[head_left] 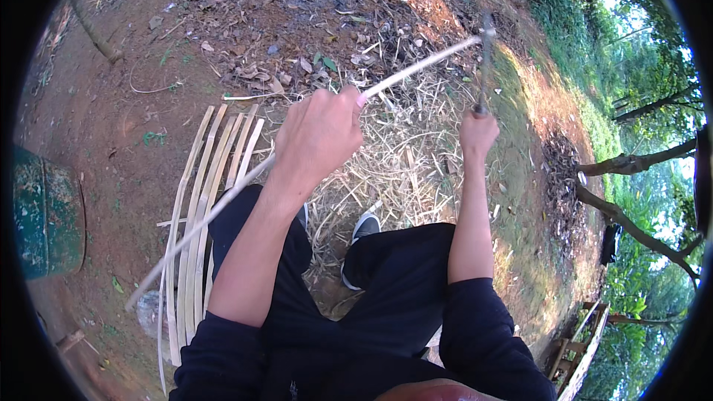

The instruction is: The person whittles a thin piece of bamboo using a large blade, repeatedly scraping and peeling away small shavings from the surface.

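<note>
My left hand is closed around a long pale strip, apparently split bamboo. The strip slants from the lower left, under my left forearm, up to the far right. In my right hand is the handle of a knife, its narrow blade pointing away from me and blurred. The blade is at the strip's far end; whether they touch I cannot tell. Several more pale bamboo strips lie side by side on the ground to the left of my legs.
Pale shavings cover the ground before my feet, with dry leaves beyond. A green drum-like container stands at far left. A thin trunk rises at upper left. Tree branches and a wooden frame are at right.
</note>
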`<act>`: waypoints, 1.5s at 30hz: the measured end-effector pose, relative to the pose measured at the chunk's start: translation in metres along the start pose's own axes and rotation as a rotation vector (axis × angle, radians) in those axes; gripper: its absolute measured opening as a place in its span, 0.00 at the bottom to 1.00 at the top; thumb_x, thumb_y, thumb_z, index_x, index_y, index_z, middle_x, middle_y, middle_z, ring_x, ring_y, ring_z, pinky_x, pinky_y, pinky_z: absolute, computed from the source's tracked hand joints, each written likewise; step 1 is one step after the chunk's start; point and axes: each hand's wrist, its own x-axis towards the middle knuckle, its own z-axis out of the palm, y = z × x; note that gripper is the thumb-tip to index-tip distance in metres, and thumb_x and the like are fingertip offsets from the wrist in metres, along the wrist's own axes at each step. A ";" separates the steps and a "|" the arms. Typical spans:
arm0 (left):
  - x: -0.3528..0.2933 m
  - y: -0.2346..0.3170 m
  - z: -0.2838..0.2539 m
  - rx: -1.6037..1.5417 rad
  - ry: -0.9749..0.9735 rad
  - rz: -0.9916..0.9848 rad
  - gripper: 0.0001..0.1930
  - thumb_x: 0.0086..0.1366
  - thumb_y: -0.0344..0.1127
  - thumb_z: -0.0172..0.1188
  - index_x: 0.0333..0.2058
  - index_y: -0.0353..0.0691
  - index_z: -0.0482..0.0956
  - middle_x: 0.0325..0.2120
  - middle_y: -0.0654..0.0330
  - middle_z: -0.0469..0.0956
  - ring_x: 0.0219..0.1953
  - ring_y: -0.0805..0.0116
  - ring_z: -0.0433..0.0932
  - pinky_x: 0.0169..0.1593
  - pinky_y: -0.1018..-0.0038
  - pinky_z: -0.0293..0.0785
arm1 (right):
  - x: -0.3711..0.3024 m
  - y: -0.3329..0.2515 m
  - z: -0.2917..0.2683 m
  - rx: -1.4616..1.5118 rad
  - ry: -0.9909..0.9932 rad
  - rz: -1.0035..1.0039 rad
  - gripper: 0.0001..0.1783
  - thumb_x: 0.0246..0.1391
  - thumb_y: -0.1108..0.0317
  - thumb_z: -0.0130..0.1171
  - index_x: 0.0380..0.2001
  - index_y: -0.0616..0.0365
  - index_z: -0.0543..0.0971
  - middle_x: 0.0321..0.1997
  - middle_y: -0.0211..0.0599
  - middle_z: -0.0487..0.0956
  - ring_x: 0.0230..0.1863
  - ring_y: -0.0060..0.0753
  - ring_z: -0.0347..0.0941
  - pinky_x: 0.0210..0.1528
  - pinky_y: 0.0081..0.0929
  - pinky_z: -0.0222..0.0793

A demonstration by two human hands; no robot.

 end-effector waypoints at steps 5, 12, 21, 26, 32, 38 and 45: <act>-0.001 -0.006 0.007 -0.025 -0.038 -0.037 0.16 0.74 0.40 0.49 0.32 0.33 0.77 0.19 0.43 0.76 0.26 0.39 0.78 0.32 0.49 0.71 | -0.020 0.002 -0.018 0.017 -0.082 0.068 0.14 0.50 0.66 0.58 0.18 0.65 0.74 0.15 0.49 0.75 0.19 0.49 0.76 0.29 0.46 0.69; 0.003 0.000 0.019 -0.149 -0.040 0.054 0.14 0.70 0.34 0.52 0.32 0.29 0.80 0.22 0.40 0.79 0.29 0.40 0.81 0.36 0.51 0.76 | -0.071 -0.072 -0.018 0.152 -0.251 -0.519 0.10 0.45 0.69 0.62 0.20 0.60 0.71 0.12 0.41 0.73 0.16 0.41 0.76 0.24 0.41 0.69; 0.001 0.004 0.020 -0.209 -0.009 0.124 0.13 0.70 0.33 0.53 0.34 0.28 0.81 0.22 0.38 0.78 0.27 0.39 0.81 0.34 0.52 0.76 | -0.037 -0.041 0.000 -0.012 0.008 -0.718 0.12 0.35 0.70 0.66 0.22 0.54 0.70 0.13 0.37 0.74 0.16 0.42 0.75 0.22 0.37 0.70; 0.004 0.001 0.016 -0.179 -0.044 0.100 0.15 0.73 0.37 0.51 0.37 0.31 0.81 0.22 0.38 0.78 0.28 0.38 0.80 0.35 0.50 0.74 | -0.035 -0.041 0.013 0.045 0.011 -0.713 0.15 0.33 0.70 0.68 0.22 0.53 0.70 0.15 0.37 0.76 0.16 0.42 0.76 0.23 0.36 0.71; 0.003 0.002 0.016 -0.181 -0.065 0.081 0.16 0.73 0.37 0.50 0.37 0.30 0.81 0.22 0.38 0.78 0.29 0.37 0.80 0.36 0.50 0.75 | -0.036 -0.044 0.015 0.032 0.024 -0.696 0.16 0.32 0.70 0.69 0.21 0.53 0.70 0.14 0.37 0.75 0.16 0.42 0.76 0.22 0.36 0.71; 0.003 0.002 0.015 -0.169 -0.055 0.099 0.16 0.73 0.37 0.50 0.37 0.29 0.81 0.22 0.39 0.78 0.29 0.38 0.80 0.36 0.50 0.75 | -0.037 -0.044 0.019 0.057 -0.005 -0.650 0.17 0.33 0.71 0.70 0.20 0.54 0.68 0.15 0.40 0.76 0.18 0.47 0.76 0.24 0.39 0.72; -0.004 -0.001 -0.026 0.029 -0.032 -0.002 0.11 0.66 0.32 0.56 0.34 0.29 0.82 0.20 0.42 0.80 0.29 0.43 0.83 0.35 0.53 0.79 | 0.031 0.084 0.014 -0.355 0.183 0.130 0.18 0.49 0.64 0.52 0.29 0.70 0.84 0.19 0.53 0.79 0.25 0.52 0.81 0.29 0.44 0.74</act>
